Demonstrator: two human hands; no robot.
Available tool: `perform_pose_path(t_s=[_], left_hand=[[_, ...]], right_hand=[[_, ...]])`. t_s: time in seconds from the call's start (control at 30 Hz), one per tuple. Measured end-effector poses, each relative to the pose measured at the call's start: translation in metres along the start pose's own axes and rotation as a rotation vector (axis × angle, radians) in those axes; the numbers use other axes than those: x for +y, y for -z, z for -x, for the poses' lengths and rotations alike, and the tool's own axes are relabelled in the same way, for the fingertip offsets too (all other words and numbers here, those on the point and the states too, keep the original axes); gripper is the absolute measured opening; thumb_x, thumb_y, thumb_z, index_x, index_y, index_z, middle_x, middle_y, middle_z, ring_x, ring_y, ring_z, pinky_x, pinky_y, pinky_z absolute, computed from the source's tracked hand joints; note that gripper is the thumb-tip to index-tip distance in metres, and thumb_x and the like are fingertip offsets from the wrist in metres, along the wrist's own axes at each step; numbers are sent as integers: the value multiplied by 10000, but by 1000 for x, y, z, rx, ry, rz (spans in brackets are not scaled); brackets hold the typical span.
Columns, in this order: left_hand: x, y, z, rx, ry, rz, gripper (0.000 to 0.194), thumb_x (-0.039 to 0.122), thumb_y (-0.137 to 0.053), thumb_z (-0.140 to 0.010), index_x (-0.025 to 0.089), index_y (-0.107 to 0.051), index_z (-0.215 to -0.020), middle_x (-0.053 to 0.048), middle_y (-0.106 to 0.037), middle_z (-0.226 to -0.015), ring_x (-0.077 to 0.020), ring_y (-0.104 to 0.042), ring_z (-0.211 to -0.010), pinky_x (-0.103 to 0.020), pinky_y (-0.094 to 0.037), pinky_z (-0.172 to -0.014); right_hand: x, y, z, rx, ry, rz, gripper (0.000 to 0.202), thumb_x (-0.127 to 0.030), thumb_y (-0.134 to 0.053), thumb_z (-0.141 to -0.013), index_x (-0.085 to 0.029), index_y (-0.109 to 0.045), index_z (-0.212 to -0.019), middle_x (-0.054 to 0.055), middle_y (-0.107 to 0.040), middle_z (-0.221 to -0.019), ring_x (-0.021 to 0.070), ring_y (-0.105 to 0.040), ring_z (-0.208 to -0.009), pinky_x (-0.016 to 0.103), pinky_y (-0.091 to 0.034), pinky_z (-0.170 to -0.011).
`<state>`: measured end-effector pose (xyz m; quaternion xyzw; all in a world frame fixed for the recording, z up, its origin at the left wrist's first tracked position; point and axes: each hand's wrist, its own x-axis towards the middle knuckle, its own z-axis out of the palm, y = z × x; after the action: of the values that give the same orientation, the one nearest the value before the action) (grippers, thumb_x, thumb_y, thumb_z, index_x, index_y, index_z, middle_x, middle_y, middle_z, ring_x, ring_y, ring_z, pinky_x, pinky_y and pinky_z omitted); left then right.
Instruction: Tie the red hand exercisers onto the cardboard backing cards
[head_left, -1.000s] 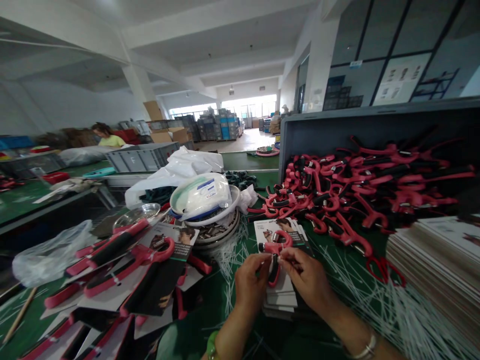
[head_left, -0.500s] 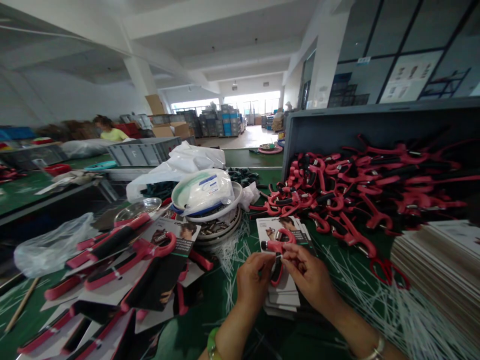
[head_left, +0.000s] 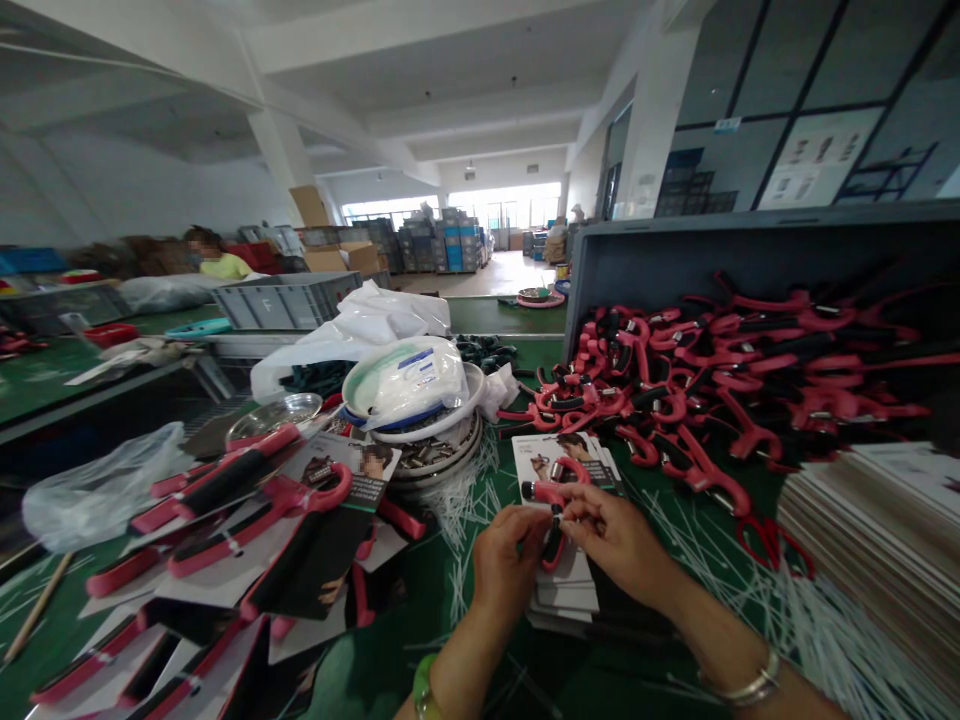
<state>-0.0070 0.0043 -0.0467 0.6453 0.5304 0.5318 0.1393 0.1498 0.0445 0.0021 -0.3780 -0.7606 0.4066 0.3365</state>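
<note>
My left hand (head_left: 504, 558) and my right hand (head_left: 611, 535) meet over a red-and-black plier-like tool (head_left: 553, 550). This tool lies on the top card (head_left: 534, 455) of a small stack. Both hands have thumb and fingertips pinched at a thin white cable tie (head_left: 557, 509) at the tool's handle; fingers hide most of the tie. To the left, several similar tools (head_left: 225, 540) lie on printed cards, some with white ties round their handles. Loose white cable ties (head_left: 825, 640) spread over the green table on the right.
A grey bin (head_left: 675, 245) full of red-and-black tools (head_left: 675, 370) stands at the right back. Red scissors (head_left: 772, 545) lie beside a tall card stack (head_left: 862, 540). Bowls (head_left: 442, 450) with metal parts and plastic bags sit at centre. A person (head_left: 221, 260) is far left.
My right hand has shifted slightly, its fingers drawn closer together at the tie. My left hand and the tool stay about where they were.
</note>
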Motion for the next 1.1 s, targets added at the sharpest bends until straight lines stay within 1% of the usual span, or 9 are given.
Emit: perform_pose_path(t_s=[0.13,0.27,0.4,0.47,0.53,0.67,0.83,0.97,1.1], left_hand=[[-4,1,0,-46,4,4,178,178,-509,-864,205,-684,-869,-38,-706,-844,-135,-647,-790,-234,-511,-728],[-2,3,0,-81,43,48,169,194,-523,-855,192,-688,-885,-41,-718,-832,-144,-651,-762,-244,-512,-712],[6,5,-2,-139,79,107,182,221,-571,-836,202,-686,-976,-42,-721,-905,-146,-653,-787,-243,-505,-730],[10,5,-4,-139,89,108,162,227,-575,-838,205,-697,-942,-37,-719,-876,-144,-647,-774,-237,-497,-718],[11,4,-6,-123,116,99,146,233,-572,-843,202,-706,-893,-31,-716,-830,-139,-640,-739,-228,-489,-687],[8,2,-7,-139,141,107,135,238,-587,-834,210,-707,-889,-24,-711,-837,-135,-635,-738,-220,-486,-685],[6,3,-10,-194,137,99,139,236,-579,-835,204,-708,-877,-22,-705,-813,-137,-626,-734,-221,-479,-678],[7,5,-15,-235,117,109,131,224,-581,-827,192,-707,-844,-31,-704,-800,-142,-625,-731,-221,-478,-650],[12,4,-18,-269,107,96,110,229,-599,-811,188,-699,-827,-48,-698,-837,-165,-629,-807,-249,-490,-696]], right_hand=[[-5,7,-9,-149,-90,-100,338,-244,-571,-744,-142,-592,-1065,-10,-613,-651,120,-566,-544,227,-432,-502],[-2,7,-17,-183,-134,-121,317,-185,-575,-710,-154,-593,-1025,-21,-604,-605,113,-549,-496,218,-406,-457],[-2,6,-19,-195,-100,-30,170,-131,-561,-692,-184,-595,-850,-28,-598,-543,138,-570,-488,232,-424,-448],[-3,5,-16,-152,-51,61,146,-123,-564,-698,-189,-605,-822,-7,-640,-598,157,-605,-537,265,-471,-497],[-4,5,-10,-79,29,147,162,-137,-567,-730,-191,-635,-866,28,-693,-727,178,-643,-635,304,-515,-586],[4,6,3,33,279,278,201,-181,-521,-829,-203,-671,-961,61,-714,-911,188,-660,-843,330,-524,-769],[15,9,4,74,484,422,235,-185,-472,-880,-213,-676,-995,50,-716,-885,167,-657,-840,304,-523,-780],[13,15,-1,34,529,422,208,-207,-480,-893,-217,-667,-983,50,-703,-896,152,-646,-859,275,-527,-760],[12,18,-3,5,567,391,151,-187,-491,-890,-204,-636,-854,29,-675,-798,136,-628,-773,245,-510,-698]])
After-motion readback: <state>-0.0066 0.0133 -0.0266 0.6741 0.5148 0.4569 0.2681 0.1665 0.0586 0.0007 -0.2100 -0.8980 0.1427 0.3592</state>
